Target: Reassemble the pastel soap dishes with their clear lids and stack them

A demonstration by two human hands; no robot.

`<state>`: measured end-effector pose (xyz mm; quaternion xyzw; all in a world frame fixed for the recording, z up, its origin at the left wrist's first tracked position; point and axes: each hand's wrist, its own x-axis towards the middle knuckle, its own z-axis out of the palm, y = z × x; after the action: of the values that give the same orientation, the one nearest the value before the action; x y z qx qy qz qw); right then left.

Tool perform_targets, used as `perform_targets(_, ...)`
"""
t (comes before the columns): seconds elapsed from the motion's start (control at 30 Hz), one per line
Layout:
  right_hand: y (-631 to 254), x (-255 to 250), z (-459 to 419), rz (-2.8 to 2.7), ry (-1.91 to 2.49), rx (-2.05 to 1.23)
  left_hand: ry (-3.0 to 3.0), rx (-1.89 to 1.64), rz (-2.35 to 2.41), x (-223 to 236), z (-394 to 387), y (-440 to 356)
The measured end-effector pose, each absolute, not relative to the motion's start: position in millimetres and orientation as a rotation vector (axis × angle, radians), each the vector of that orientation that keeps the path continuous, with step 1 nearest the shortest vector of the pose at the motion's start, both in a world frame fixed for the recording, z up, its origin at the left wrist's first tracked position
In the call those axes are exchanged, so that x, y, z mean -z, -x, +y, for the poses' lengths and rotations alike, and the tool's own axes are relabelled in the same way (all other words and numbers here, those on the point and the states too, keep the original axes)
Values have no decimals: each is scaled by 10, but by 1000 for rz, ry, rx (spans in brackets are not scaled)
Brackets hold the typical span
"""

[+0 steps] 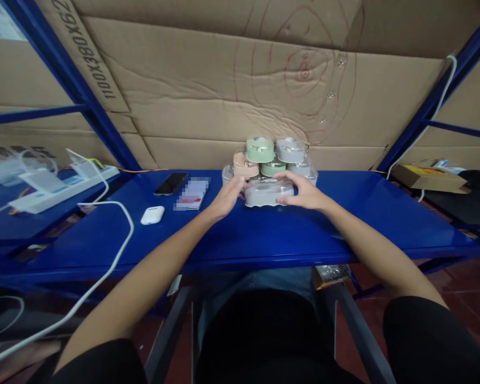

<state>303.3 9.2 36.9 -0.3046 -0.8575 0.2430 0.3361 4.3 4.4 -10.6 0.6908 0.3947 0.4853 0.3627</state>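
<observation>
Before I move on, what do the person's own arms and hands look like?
Both the left hand and the right hand are bare: no glove, ring or watch that I can see. The forearms are uncovered, with no markings I can make out. The left sleeve and right sleeve are short and plain black.

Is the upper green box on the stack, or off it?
On: the upper green box sits above the peach box and lower green box, and neither the left hand nor the right hand holds it.
</observation>
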Motion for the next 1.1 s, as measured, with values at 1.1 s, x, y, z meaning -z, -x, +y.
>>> perform_targets(1.1,-3827,-555,387,-2454,1421,-627,-2524,-600,876,18,-195,-56)
